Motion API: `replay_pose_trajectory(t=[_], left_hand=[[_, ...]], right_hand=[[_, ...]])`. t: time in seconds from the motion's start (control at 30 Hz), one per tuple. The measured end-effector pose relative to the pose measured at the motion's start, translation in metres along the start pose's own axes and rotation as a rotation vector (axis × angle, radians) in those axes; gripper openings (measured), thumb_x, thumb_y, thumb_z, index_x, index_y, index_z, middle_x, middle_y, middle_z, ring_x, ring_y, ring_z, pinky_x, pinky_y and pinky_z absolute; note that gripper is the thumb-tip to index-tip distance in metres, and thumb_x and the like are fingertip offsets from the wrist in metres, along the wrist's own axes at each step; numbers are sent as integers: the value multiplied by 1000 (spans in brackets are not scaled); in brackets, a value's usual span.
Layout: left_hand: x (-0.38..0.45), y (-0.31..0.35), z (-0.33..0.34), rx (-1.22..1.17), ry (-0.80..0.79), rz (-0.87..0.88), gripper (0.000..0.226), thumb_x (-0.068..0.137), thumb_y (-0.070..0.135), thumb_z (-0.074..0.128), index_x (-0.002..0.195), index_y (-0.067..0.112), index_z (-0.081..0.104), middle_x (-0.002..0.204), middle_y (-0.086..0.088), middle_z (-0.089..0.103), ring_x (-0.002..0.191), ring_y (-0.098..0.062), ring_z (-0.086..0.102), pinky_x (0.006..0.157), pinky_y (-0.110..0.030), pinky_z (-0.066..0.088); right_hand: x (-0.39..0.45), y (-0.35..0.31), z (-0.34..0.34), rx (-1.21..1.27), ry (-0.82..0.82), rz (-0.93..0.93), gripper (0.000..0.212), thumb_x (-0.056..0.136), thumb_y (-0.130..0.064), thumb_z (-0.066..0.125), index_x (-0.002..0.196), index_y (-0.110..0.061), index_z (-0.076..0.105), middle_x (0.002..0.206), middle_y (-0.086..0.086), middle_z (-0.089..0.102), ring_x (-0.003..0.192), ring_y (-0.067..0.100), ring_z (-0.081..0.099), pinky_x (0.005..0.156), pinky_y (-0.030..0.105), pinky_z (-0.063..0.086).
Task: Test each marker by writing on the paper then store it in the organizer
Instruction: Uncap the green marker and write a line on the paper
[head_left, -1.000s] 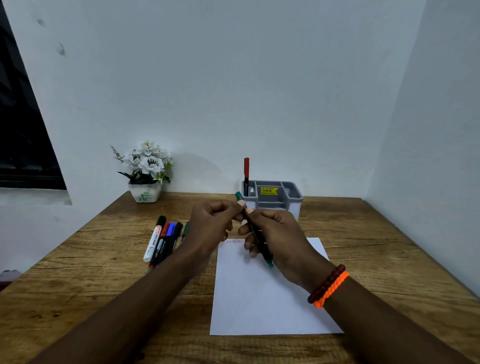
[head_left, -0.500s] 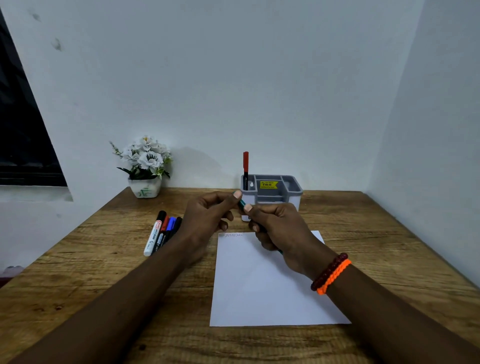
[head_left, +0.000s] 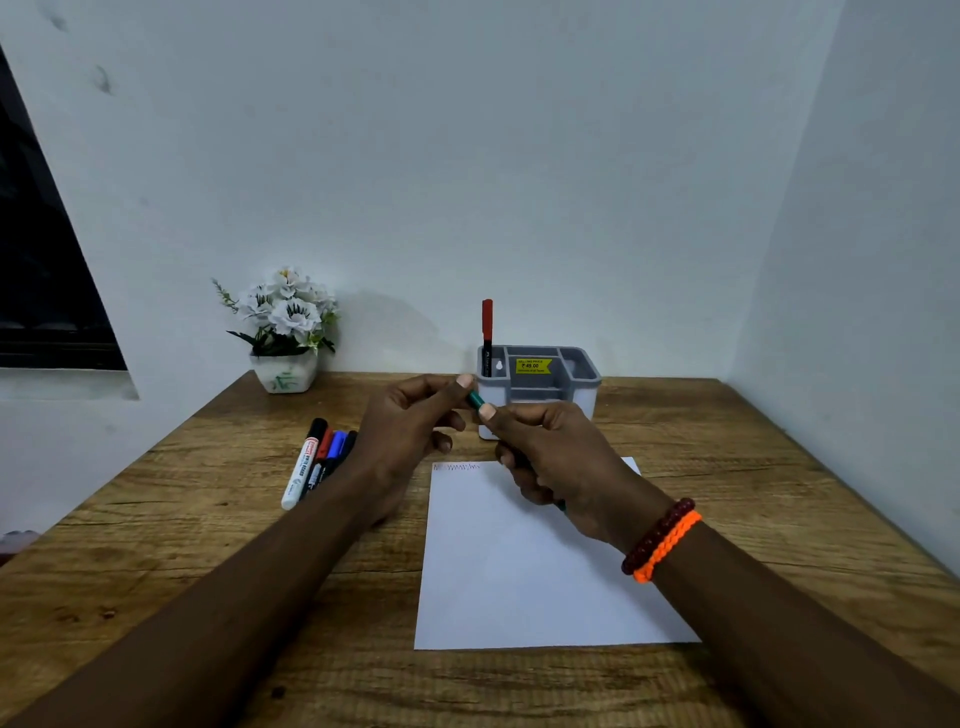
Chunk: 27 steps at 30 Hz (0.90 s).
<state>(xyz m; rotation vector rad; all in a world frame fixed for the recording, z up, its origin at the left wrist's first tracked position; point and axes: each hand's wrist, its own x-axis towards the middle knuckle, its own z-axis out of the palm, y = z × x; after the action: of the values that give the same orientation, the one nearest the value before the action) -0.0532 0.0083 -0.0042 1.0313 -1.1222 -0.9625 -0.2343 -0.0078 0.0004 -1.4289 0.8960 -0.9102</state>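
You have lifted the green marker (head_left: 476, 399) up off the paper (head_left: 524, 566). Your right hand (head_left: 550, 454) grips its body and your left hand (head_left: 415, 421) pinches the cap end, so you look ready to uncap and test it.

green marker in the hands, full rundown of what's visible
The green marker is mostly hidden: only a short teal-green section shows between the two hands, plus a sliver of its lower end below the right hand. It looks like smooth plastic. It is tilted, upper end toward the left hand, and held in the air above the paper's top edge, in front of the organizer. Right hand grips the barrel; left thumb and finger pinch the upper end. Cap on or off: cannot tell.
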Motion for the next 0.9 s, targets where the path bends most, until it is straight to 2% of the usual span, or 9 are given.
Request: replay_pose_trajectory(t=[0.13,0.2,0.3,0.4,0.5,0.63,0.73,0.83,0.9], left_hand=[[5,4,-1,-118,96,-45,24,100,22,63,113,4,71,103,-14,78,99,-28,76,68,-35,56],[10,9,-6,-168,198,-45,23,103,19,59,116,2,68,101,-16,78,96,-30,76,67,-34,59],[11,9,-15,163,258,117,23,105,21,47,99,11,67,81,-5,73,78,-19,69,59,-27,52],[5,6,-18,662,78,324,33,99,30,37,79,19,60,71,2,61,67,-8,54,62,-27,41],[3,3,-17,908,-207,274,34,91,40,34,72,20,54,72,1,58,68,-10,49,63,-31,36],[7,7,-21,1133,-335,223,22,86,49,67,76,31,59,77,11,56,72,-10,52,61,-26,35],[6,10,-25,1198,-398,206,23,82,45,81,92,29,66,86,15,55,76,-6,55,62,-19,38],[5,9,-25,1199,-450,165,29,83,46,81,102,31,67,104,16,57,93,-7,59,78,-23,51],[6,8,-25,1215,-471,151,31,83,47,80,107,32,67,111,13,58,99,-7,60,86,-28,55]], right_hand=[[2,1,-4,-57,4,22,33,97,-20,79,128,-13,72,77,8,74,45,14,51,39,23,37],[4,3,-6,-33,8,25,41,95,-8,79,134,-12,66,86,13,77,47,18,58,39,25,42],[5,5,-10,-21,54,-31,50,96,3,75,138,-16,55,98,18,75,55,24,69,41,29,49],[6,6,-13,-41,84,-150,42,100,5,68,132,-18,54,102,27,71,62,29,73,42,32,53],[8,1,-14,122,48,-151,21,106,4,54,118,-8,67,99,27,71,63,29,71,47,35,57],[7,-7,-17,525,-86,-52,39,103,1,34,122,0,69,102,21,76,75,31,78,53,33,61],[8,-2,-19,436,-77,-97,27,103,7,50,119,-4,68,102,19,78,79,29,80,54,30,60],[9,6,-16,204,11,-120,8,99,-10,72,106,-6,70,87,17,75,68,27,73,51,30,55],[12,12,-14,99,80,-107,22,101,-23,73,103,-1,71,76,13,70,57,25,66,48,30,49]])
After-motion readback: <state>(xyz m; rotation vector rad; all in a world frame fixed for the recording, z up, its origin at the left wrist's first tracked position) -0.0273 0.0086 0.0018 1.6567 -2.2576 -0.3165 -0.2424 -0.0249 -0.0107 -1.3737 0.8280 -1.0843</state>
